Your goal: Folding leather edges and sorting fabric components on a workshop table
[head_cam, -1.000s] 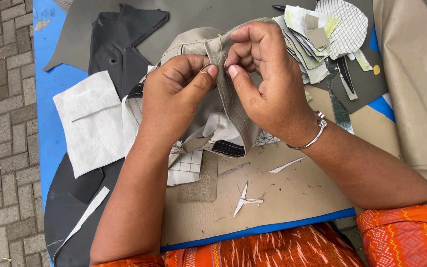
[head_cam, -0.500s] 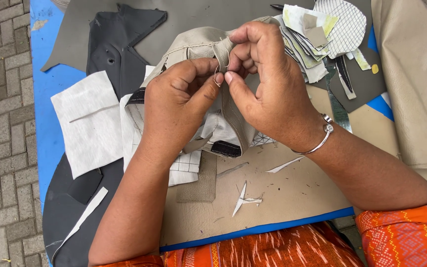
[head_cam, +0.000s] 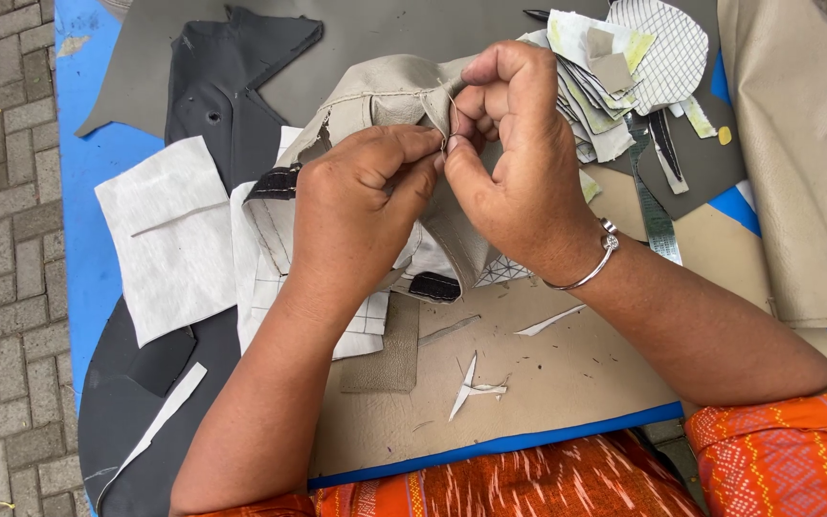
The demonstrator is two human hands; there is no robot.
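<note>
A beige sewn leather piece (head_cam: 385,96) is held up over the blue table (head_cam: 98,153). My left hand (head_cam: 361,206) pinches its seam edge from the near side, thumb and forefinger closed on it. My right hand (head_cam: 514,158), with a silver bangle at the wrist, pinches the same edge from the right; a thin thread runs between the fingertips. The piece's white gridded lining (head_cam: 265,235) and a black trim (head_cam: 433,285) hang below my hands. I cannot make out a needle.
A white fabric square (head_cam: 169,235) and dark grey leather cut-outs (head_cam: 227,81) lie at the left. A stack of small pattern scraps (head_cam: 624,57) sits at the back right. A large beige leather sheet (head_cam: 806,144) lies at the right. Thin white offcuts (head_cam: 471,383) are near the front edge.
Both hands have stayed on the seam edge; the fingertips have shifted slightly along it and the piece sits a little higher in view.
</note>
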